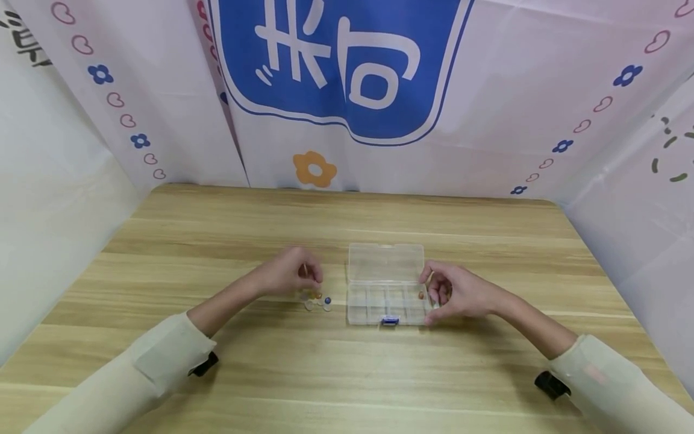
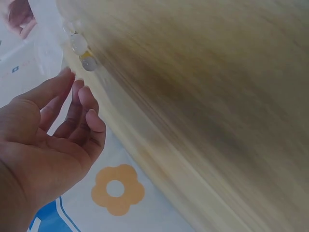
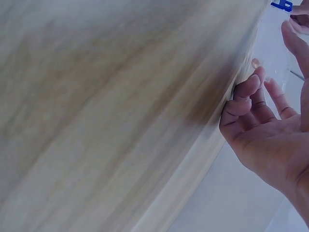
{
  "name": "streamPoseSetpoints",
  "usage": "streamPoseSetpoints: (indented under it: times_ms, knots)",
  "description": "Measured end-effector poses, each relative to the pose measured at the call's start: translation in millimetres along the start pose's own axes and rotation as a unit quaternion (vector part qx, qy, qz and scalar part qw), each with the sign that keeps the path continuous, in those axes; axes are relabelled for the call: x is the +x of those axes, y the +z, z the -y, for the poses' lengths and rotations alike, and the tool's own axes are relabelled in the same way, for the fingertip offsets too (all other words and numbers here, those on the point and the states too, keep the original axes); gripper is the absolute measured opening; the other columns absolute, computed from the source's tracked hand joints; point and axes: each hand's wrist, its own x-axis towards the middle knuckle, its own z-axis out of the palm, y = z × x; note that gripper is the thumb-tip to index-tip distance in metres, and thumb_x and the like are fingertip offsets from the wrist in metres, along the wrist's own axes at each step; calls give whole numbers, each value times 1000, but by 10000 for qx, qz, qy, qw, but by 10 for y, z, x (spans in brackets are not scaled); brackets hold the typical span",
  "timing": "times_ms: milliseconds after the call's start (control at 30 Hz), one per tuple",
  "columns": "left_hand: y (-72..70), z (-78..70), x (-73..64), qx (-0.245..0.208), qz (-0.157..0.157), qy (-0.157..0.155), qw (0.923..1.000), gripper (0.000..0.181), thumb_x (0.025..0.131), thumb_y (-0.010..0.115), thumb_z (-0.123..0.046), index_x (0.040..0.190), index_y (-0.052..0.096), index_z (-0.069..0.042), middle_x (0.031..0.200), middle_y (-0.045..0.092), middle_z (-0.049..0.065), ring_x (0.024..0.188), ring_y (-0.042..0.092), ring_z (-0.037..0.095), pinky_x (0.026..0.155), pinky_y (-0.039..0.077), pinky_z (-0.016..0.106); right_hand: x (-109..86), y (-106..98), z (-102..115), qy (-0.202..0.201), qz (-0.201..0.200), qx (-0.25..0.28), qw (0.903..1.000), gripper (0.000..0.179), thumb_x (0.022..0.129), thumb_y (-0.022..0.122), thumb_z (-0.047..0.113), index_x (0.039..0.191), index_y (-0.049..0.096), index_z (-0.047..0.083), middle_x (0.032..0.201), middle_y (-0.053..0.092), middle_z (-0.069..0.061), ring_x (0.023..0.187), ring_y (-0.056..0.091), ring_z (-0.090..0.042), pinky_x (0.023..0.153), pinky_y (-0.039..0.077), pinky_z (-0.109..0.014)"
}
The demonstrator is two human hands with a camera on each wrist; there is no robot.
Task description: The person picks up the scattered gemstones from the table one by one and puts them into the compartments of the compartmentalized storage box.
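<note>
A clear plastic compartment box (image 1: 376, 304) stands with its lid (image 1: 385, 263) raised at the back and a blue clasp (image 1: 390, 320) at the front. One small orange bead (image 1: 420, 295) lies in its right-end compartment, also visible in the right wrist view. My right hand (image 1: 461, 291) grips the box's right end, thumb at the front corner and a finger toward the back. Left of the box, my left hand (image 1: 290, 271) hovers over several small round beads, among them a blue bead (image 1: 328, 300) and clear ones (image 2: 78, 44). Nothing shows between its loosely bent fingers.
The wood-grain table (image 1: 347, 374) carries the box and beads near its middle. A printed white cloth (image 1: 461, 163) hangs along its back edge, and pale cloth walls rise on both sides.
</note>
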Motion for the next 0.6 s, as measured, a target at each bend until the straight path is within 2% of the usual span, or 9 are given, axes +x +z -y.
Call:
streamPoseSetpoints:
  times_ms: [300, 600]
  knots:
    - [-7, 69, -72, -128, 313, -42, 9994, 10, 84, 78, 8, 82, 72, 0, 79, 71, 4, 70, 63, 10, 68, 56, 24, 5, 2, -20, -5, -10, 18, 10000, 57, 74, 95, 13, 112, 55, 0, 80, 59, -9, 70, 53, -15, 62, 46, -22]
    - [-36, 85, -152, -302, 487, -320, 9978, 11, 84, 79, 5, 81, 72, -2, 78, 70, 2, 68, 60, 11, 64, 54, 24, 5, -10, -16, -29, -14, 17, 10000, 56, 74, 95, 13, 111, 55, 0, 80, 59, -9, 69, 52, -14, 61, 46, -23]
